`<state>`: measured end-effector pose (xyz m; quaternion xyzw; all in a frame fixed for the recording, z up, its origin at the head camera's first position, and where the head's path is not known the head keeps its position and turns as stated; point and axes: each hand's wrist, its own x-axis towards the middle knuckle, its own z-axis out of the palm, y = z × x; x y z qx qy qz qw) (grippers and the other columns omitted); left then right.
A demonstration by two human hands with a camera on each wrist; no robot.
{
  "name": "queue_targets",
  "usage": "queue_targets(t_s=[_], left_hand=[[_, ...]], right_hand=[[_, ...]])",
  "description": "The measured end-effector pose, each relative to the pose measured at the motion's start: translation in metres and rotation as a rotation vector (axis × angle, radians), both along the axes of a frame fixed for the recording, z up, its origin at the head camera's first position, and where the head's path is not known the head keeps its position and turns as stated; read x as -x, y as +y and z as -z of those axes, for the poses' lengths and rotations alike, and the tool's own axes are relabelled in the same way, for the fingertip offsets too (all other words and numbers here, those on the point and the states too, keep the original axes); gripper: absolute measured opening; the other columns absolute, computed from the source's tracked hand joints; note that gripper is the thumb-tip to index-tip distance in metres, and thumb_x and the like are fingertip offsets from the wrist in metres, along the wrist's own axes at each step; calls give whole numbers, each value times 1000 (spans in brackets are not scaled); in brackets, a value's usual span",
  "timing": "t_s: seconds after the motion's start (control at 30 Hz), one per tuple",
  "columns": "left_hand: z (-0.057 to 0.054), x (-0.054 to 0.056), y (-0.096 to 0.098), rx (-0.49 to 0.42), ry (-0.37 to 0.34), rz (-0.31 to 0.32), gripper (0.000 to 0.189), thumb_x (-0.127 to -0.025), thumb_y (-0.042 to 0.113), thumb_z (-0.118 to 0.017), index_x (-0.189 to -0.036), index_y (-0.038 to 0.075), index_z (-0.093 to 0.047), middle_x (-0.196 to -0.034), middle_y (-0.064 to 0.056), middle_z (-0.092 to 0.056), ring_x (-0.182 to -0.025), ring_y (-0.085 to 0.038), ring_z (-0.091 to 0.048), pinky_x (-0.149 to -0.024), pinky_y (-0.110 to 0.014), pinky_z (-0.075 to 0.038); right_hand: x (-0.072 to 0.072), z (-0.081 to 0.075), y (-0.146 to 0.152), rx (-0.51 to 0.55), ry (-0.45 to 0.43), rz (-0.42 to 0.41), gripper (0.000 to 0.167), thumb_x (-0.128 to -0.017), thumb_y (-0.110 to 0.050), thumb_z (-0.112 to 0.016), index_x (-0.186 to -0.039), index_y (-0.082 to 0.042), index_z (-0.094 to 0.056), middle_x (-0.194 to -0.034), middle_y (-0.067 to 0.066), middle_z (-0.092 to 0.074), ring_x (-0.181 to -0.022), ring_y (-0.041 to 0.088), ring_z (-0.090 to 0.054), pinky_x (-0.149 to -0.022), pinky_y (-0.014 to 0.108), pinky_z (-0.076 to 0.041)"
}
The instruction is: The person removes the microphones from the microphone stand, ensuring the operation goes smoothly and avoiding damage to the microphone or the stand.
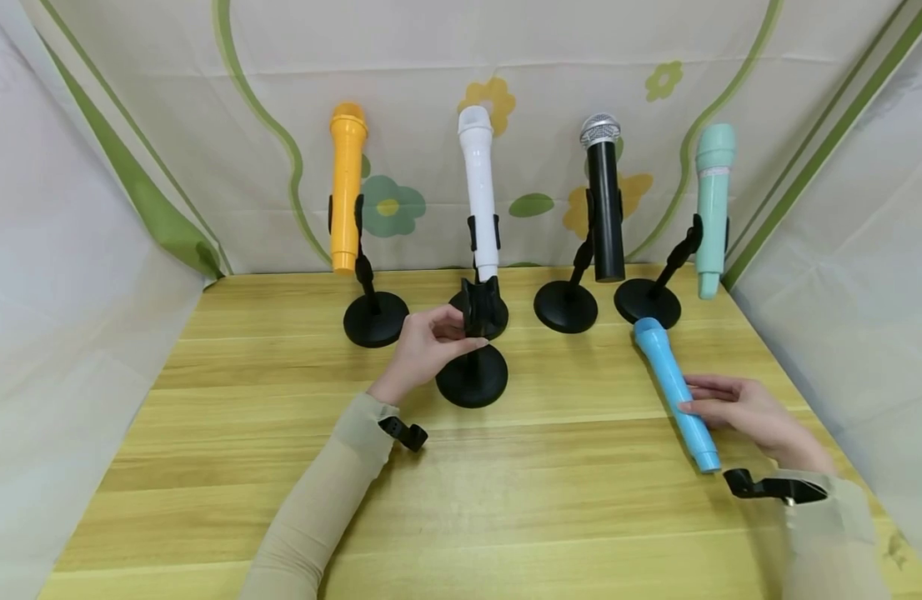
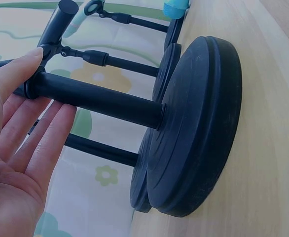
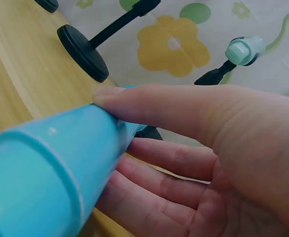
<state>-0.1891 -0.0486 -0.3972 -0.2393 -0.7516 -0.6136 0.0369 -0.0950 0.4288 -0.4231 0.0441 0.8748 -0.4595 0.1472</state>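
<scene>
While an empty stand (image 1: 472, 379) is held upright on the desk (image 1: 446, 517) by the left hand (image 1: 427, 346), a blue microphone (image 1: 678, 400) is held well to its right by the right hand (image 1: 749, 412). The stand is gripped near its clip (image 1: 478, 308), with the left thumb and fingers closed on opposite sides. The microphone's handle is pinched between the right thumb and fingers, its head slanted away; whether its body touches the desk cannot be told.

Along the back, an orange microphone (image 1: 347, 192), a white microphone (image 1: 479, 187), a black microphone (image 1: 605, 204) and a mint microphone (image 1: 714, 208) are already seated head-up in stands. From this, the step in hand is judged to be the readying of the fifth pair, the seating not yet done.

For the next move, the blue microphone would need to be carried leftward, its head raised, and its handle eased into the clip. A firm left hold is called for, since the stand might be tipped by an angled push, or the white microphone, close behind, might be knocked.
</scene>
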Motion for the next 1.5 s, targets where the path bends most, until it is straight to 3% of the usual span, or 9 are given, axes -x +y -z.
queue_targets(t_s=[0.17, 0.3, 0.47, 0.8, 0.93, 1.17, 1.5], left_hand=[[21, 13, -1, -5, -15, 20, 19, -83, 18, -88, -97, 12, -77, -91, -2, -74, -77, -19, -72, -74, -34, -61], [21, 14, -2, -5, 3, 29, 18, -83, 18, -88, -95, 14, -76, -89, 1, -74, -76, -18, -72, -73, -34, -61], [21, 14, -3, -3, 28, 28, 17, -83, 16, -88, -95, 13, -76, -89, 1, -74, -75, -18, -72, -72, -34, -61], [21, 13, -3, 11, -17, 9, 18, -83, 15, -88, -96, 12, -76, -91, 0, -74, -77, -18, -72, -74, -35, -60], [18, 11, -2, 19, -22, -4, 18, -83, 9, -87, -97, 8, -75, -92, -4, -74, -78, -21, -72, -75, -35, -61], [-7, -5, -1, 12, -28, 6, 15, -84, 3, -84, -95, 3, -74, -91, -9, -74, -78, -24, -72, -75, -34, -60], [-9, -6, -1, 15, -22, 9, 16, -84, 2, -84, -95, 1, -74, -91, -12, -74, -78, -25, -72, -75, -35, -60]], right_hand=[[-1, 2, -1, 9, -12, 16, 76, -93, -28, -79, -149, 8, -43, -131, 24, -63, -98, 0, -65, -78, 27, -58], [1, 3, -2, 27, -20, 28, 74, -93, -24, -79, -149, 9, -42, -120, 18, -69, -92, 9, -70, -76, 30, -59], [2, 1, -4, 2, -26, 29, 75, -92, -27, -79, -148, 10, -44, -123, 18, -68, -92, 9, -69, -76, 31, -60], [0, 0, -3, -7, -26, 27, 74, -94, -26, -78, -147, 11, -43, -124, 21, -67, -93, 6, -69, -78, 31, -60], [-1, -1, -2, -65, -10, 12, 73, -95, -33, -76, -148, 8, -46, -126, 20, -67, -94, 2, -66, -77, 26, -58], [2, -3, -3, -107, 3, 27, 75, -94, -41, -75, -149, 2, -47, -126, 16, -67, -96, 0, -64, -77, 25, -56], [9, -15, -11, -62, 148, 79, 72, -98, -38, -70, -153, -1, -43, -136, 0, -63, -101, -14, -58, -79, 8, -46]])
